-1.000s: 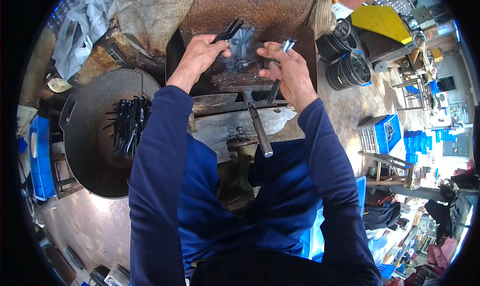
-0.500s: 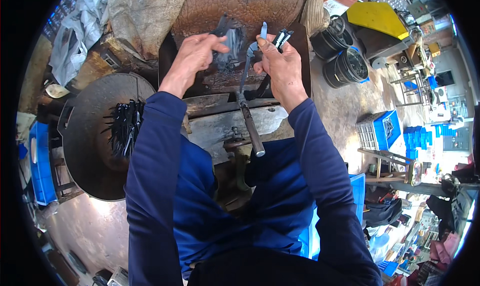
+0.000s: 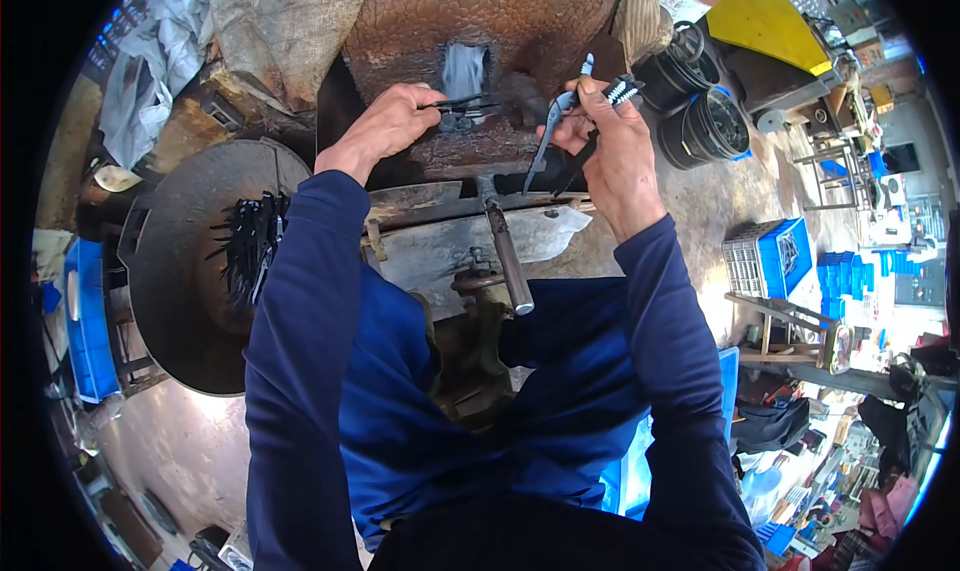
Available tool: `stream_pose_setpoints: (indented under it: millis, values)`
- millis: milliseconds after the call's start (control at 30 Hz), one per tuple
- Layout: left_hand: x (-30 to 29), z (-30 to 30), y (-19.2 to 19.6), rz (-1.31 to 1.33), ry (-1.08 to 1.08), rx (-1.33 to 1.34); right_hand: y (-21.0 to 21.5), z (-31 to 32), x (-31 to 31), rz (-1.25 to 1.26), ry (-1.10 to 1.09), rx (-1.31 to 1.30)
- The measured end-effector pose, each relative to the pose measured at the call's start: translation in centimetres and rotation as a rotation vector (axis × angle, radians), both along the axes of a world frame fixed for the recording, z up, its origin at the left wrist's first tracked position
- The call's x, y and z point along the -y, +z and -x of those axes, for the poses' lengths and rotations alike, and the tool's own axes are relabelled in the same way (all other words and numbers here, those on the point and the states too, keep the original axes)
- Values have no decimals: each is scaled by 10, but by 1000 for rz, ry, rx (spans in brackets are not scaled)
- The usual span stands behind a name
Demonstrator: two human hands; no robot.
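My left hand (image 3: 392,121) is closed in a pinch on a slim dark metal piece (image 3: 470,103), its tip lying in front of the pale upright slot (image 3: 463,71) in a crusty brown housing. My right hand (image 3: 620,156), further right, is closed round several toothed metal pieces that look like plier halves (image 3: 622,89). One blue-grey plier half (image 3: 545,136) among them points down and left, pinched by the thumb and fingers. A metal bar with a round end (image 3: 508,261) juts toward me below the housing.
On the left stands a large dark pan (image 3: 170,301) with a heap of black metal pieces (image 3: 248,236). Black buckets (image 3: 700,126) and a yellow panel (image 3: 770,33) are at the far right. A crate (image 3: 768,259) sits on a wooden stool. Sacking (image 3: 285,31) hangs at upper left.
My left hand now has a slim dark piece at the slot, where its fingers were blurred before. My right hand has moved right, away from the slot, with its metal pieces.
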State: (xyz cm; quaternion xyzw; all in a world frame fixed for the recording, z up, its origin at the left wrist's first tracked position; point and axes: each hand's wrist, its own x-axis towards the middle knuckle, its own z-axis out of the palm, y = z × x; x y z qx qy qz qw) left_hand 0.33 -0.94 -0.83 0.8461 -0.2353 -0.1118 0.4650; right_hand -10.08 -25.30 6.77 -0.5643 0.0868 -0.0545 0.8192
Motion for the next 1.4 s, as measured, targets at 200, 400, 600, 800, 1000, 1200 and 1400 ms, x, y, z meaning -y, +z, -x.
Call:
stream_pose_setpoints:
  millis: [200, 400, 600, 800, 1000, 1200, 1400]
  values:
    - [-11, -2, 2, -38, -11, -57, 8, 5, 6, -86, -31, -65]
    - [-14, 1, 9, -112, -36, -36, 9, 8, 11, -174, -32, -111]
    - [-6, 16, 29, -270, 20, 239, 0, 18, 14, -200, -35, -165]
    - [-17, 10, 27, -102, 231, 71, 5, 51, 7, 125, 126, -95]
    - [-49, -2, 2, -118, 329, 34, -4, 96, -18, 870, 430, 118]
    - [-15, 9, 17, -237, 359, 190, -21, 106, -19, 1169, 542, 500]
    - [-10, 26, 44, -168, 594, 118, -24, 83, -28, 810, 396, 438]
